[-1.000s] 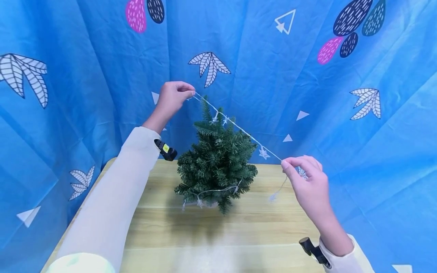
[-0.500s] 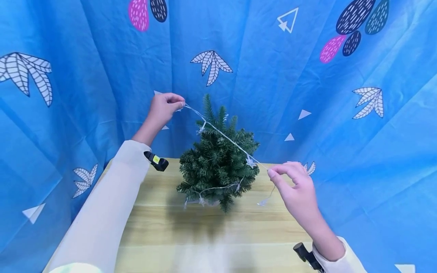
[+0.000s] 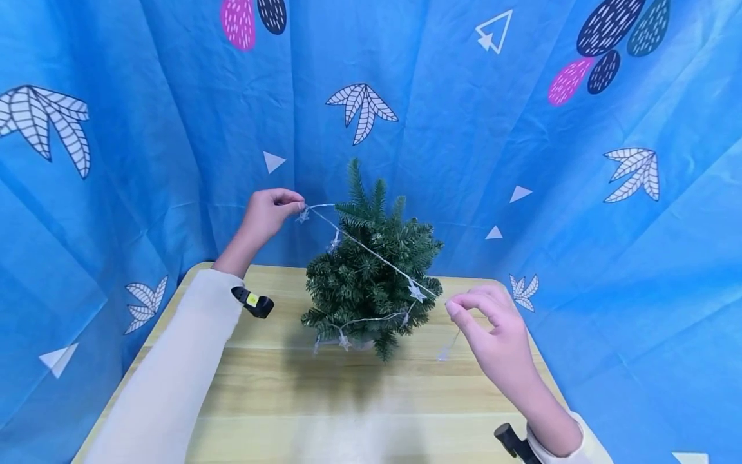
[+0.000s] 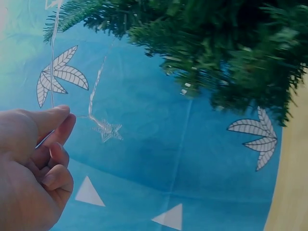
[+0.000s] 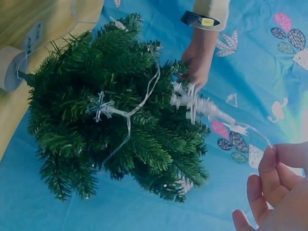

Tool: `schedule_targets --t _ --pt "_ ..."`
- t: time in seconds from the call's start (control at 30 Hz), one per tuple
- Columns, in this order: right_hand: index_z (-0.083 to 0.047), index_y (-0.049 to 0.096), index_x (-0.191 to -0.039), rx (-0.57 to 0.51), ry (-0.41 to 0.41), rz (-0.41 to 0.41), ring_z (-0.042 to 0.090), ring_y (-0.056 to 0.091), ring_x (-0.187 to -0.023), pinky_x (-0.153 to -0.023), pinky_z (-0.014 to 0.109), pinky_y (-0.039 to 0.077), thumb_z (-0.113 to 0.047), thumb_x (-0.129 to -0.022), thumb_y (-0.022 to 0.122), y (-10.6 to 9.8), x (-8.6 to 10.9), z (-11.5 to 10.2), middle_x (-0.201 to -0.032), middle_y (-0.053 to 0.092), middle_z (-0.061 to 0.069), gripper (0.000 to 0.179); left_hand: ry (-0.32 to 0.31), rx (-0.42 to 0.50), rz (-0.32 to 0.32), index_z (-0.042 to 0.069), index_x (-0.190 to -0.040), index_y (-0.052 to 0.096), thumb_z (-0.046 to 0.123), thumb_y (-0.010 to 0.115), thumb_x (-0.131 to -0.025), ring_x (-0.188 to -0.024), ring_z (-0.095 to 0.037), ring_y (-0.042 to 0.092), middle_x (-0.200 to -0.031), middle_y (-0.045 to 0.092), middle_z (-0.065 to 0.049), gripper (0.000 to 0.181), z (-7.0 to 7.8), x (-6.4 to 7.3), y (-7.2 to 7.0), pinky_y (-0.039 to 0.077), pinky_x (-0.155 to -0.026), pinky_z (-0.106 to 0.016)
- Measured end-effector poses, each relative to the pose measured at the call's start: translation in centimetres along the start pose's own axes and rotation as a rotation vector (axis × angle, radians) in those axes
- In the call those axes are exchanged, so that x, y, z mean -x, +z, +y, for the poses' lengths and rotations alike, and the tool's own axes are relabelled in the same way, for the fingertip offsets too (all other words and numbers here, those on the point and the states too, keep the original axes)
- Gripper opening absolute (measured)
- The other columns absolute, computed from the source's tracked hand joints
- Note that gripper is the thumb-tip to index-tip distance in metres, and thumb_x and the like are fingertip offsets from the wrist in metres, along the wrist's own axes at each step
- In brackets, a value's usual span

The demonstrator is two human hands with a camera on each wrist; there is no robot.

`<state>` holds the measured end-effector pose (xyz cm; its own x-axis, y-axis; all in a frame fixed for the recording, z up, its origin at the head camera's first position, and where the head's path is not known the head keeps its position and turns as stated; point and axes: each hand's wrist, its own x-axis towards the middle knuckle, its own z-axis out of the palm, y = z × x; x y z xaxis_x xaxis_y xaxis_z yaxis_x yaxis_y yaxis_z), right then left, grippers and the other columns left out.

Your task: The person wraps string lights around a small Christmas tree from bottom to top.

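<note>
A small green artificial Christmas tree stands on the table. A clear string of fairy lights with star charms slants across its front, between my two hands. My left hand, left of the treetop, pinches the string between thumb and fingertips; one star dangles beside those fingers. Lower on the right, my right hand pinches the string near its end, and a short tail hangs below. Another star lies close to the right fingertips. A snowflake charm rests against the branches in the right wrist view.
The pale wooden table spreads in front of the tree. Blue patterned cloth hangs behind and at both sides. The tree's round white base shows in the right wrist view. Another length of string loops round the lower branches.
My left hand has come down and to the left. My right hand has moved left and down, bringing the string lower across the tree's front. Both hands keep their pinch.
</note>
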<state>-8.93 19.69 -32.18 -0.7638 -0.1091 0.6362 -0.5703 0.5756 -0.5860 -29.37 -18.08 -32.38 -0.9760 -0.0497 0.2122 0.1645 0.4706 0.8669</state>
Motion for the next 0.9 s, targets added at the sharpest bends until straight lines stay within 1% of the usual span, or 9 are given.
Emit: schedule_targets --t 0.07,0.2,0.37,0.47,0.6,0.7,0.83,0.9 --pt "-0.014 0.076 -0.093 -0.004 0.011 -0.010 0.005 0.054 -0.104 -0.088 0.020 0.041 -0.002 -0.091 0.072 0.0 0.2 0.0 -0.098 0.065 -0.004 0.013 -0.004 -0.003 -0.004 0.007 -0.115 0.073 0.025 0.066 -0.099 -0.100 -0.025 0.059 -0.114 0.070 -0.013 0.025 -0.6 0.6 0.0 0.045 -0.076 -0.034" --pt "-0.013 0.076 -0.094 -0.011 0.006 -0.024 0.006 0.055 -0.106 -0.089 0.018 0.042 -0.002 -0.091 0.072 0.1 0.4 0.2 -0.099 0.066 -0.004 0.012 -0.010 -0.007 -0.010 0.009 -0.115 0.073 0.029 0.065 -0.100 -0.100 -0.025 0.059 -0.115 0.070 -0.013 0.027 -1.7 1.7 0.2 0.046 -0.075 -0.034" --pt "-0.016 0.075 -0.094 -0.008 -0.001 -0.026 0.005 0.056 -0.105 -0.088 0.018 0.043 -0.001 -0.091 0.072 -0.2 0.6 0.3 -0.100 0.065 -0.004 0.015 -0.015 0.033 -0.009 0.008 -0.116 0.073 0.033 0.066 -0.099 -0.101 -0.019 0.058 -0.117 0.069 -0.011 0.031 -2.8 3.2 0.3 0.047 -0.077 -0.031" --pt "-0.013 0.075 -0.094 -0.004 -0.017 -0.008 0.005 0.056 -0.105 -0.089 0.017 0.043 0.002 -0.090 0.072 -0.5 0.6 0.3 -0.100 0.066 -0.003 0.016 -0.019 0.054 -0.008 0.008 -0.116 0.073 0.034 0.067 -0.098 -0.100 -0.019 0.057 -0.116 0.070 -0.010 0.032 -3.2 4.1 0.2 0.045 -0.076 -0.031" --pt "-0.009 0.074 -0.093 -0.004 -0.038 0.022 0.004 0.056 -0.103 -0.091 0.017 0.042 0.005 -0.089 0.071 -1.1 0.6 0.3 -0.099 0.066 -0.001 0.015 -0.022 0.025 -0.024 0.012 -0.114 0.074 0.040 0.067 -0.098 -0.096 -0.023 0.056 -0.113 0.071 -0.008 0.033 -3.6 5.5 0.2 0.043 -0.073 -0.034" --pt "-0.009 0.074 -0.091 0.001 -0.041 0.034 0.003 0.055 -0.102 -0.093 0.017 0.041 0.006 -0.089 0.070 -1.4 0.5 0.2 -0.098 0.066 -0.001 0.016 -0.019 0.005 -0.036 0.014 -0.113 0.074 0.042 0.067 -0.097 -0.090 -0.025 0.054 -0.109 0.071 -0.008 0.033 -4.0 6.5 0.4 0.043 -0.069 -0.034" --pt "-0.008 0.073 -0.090 0.005 -0.031 0.042 0.003 0.055 -0.103 -0.097 0.016 0.039 0.005 -0.090 0.070 -1.7 0.5 -0.1 -0.096 0.066 -0.003 0.013 -0.021 0.004 -0.044 0.012 -0.113 0.075 0.039 0.068 -0.097 -0.081 -0.024 0.051 -0.107 0.070 -0.008 0.033 -4.5 7.5 0.8 0.043 -0.063 -0.032" --pt "-0.006 0.073 -0.089 0.008 -0.030 0.053 0.002 0.055 -0.102 -0.099 0.016 0.039 0.004 -0.090 0.070 -1.9 0.5 -0.3 -0.096 0.065 -0.003 0.010 -0.019 0.009 -0.046 0.012 -0.114 0.075 0.039 0.068 -0.097 -0.080 -0.023 0.050 -0.108 0.070 -0.007 0.033 -4.7 7.8 1.1 0.042 -0.062 -0.031"
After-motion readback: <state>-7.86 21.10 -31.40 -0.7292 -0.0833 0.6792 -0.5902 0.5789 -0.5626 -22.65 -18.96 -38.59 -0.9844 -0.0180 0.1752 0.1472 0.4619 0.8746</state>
